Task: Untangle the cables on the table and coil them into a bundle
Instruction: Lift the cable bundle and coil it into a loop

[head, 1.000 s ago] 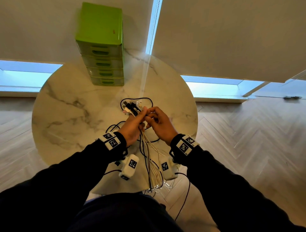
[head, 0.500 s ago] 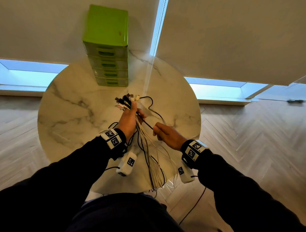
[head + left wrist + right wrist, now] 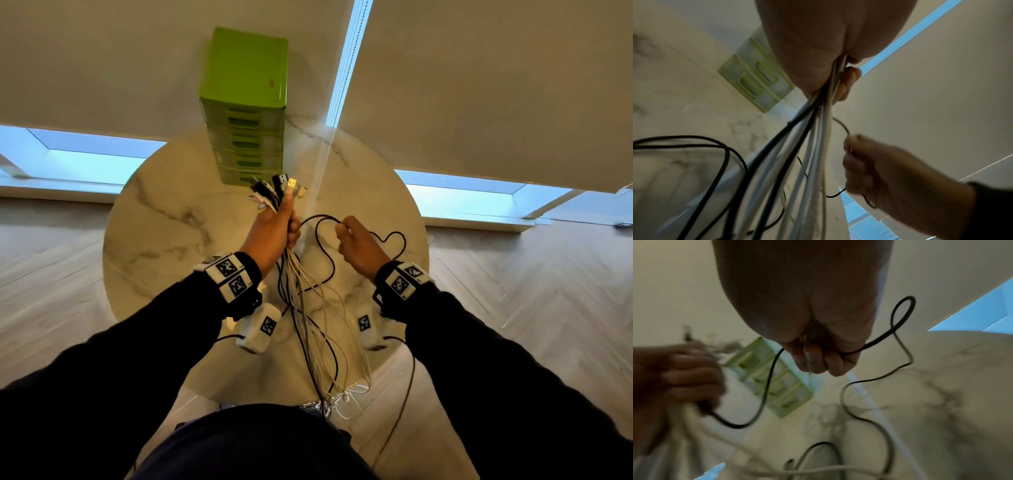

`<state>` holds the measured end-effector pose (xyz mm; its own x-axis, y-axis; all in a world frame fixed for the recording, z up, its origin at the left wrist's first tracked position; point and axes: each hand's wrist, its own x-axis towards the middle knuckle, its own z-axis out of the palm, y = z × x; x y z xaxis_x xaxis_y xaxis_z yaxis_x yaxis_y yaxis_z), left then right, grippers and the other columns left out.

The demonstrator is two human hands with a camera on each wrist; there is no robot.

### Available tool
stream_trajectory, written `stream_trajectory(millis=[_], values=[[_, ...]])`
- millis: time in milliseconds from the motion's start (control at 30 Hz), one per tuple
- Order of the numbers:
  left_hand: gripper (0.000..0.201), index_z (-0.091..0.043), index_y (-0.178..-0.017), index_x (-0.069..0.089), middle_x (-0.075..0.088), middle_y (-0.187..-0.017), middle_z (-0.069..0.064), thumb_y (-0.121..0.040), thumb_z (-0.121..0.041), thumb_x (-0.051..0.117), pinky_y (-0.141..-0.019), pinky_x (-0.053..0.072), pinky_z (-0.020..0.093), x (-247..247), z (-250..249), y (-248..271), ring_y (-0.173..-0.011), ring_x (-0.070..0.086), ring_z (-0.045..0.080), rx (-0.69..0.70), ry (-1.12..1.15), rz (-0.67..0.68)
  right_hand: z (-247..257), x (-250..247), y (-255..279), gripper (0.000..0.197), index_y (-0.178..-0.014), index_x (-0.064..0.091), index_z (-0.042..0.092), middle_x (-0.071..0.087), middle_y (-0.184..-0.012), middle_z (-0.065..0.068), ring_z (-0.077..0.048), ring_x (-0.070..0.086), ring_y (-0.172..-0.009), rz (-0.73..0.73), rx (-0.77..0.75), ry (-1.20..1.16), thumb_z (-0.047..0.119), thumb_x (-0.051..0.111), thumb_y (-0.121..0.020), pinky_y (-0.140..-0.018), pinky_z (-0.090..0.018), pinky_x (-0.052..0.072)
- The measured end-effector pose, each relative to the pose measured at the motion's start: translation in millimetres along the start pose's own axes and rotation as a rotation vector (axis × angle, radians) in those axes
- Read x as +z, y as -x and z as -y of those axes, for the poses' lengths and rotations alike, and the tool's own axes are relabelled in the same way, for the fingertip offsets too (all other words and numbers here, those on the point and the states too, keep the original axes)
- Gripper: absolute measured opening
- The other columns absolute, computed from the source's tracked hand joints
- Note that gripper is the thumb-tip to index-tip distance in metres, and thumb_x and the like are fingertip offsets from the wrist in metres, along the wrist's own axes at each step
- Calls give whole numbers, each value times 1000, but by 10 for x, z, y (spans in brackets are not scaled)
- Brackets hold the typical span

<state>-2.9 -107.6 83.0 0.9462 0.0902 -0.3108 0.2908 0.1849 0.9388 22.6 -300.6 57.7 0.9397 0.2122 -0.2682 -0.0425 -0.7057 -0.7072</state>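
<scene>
Cable ends hanging past the near edge of the marble table [image 3: 144,240], left hand [image 3: 274,233] now raised higher, fist closed around the cable bundle [image 3: 298,287], right hand [image 3: 359,246] pulled aside, pinching one black cable [image 3: 322,219], plugs [image 3: 277,192] before green drawer unit [image 3: 245,102].

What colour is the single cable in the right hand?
Black; the cable held by the right hand shows best in the right wrist view.

Bundle of black and white cables [image 3: 301,284] gripped upright above the marble table, plugs [image 3: 277,192] fanned on top, one black cable [image 3: 323,240] looping aside, ends trailing off the edge.
</scene>
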Motion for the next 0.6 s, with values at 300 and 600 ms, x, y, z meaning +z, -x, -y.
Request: stream_trajectory(millis=[300,600], values=[[49,-10,-94,65,63,-70,-2,-104,-51,40,-59,42,27,-54,81,1,-62,55,13,-138,91,-118,718,375,164,33,-123,53,17,68,-110,-7,-21,62,-90,83,-245,-68,37,30,-108,-86,-37,50],[36,-19,-80,46,34,-55,-8,-106,-43,39,-56,46,28,-106,-81,-27,-46,39,10,-65,451,-187,199,433,367,26,-83,42,38,51,-73,0,-13,44,-65,306,-296,-35,41,32,-107,-68,-35,43]])
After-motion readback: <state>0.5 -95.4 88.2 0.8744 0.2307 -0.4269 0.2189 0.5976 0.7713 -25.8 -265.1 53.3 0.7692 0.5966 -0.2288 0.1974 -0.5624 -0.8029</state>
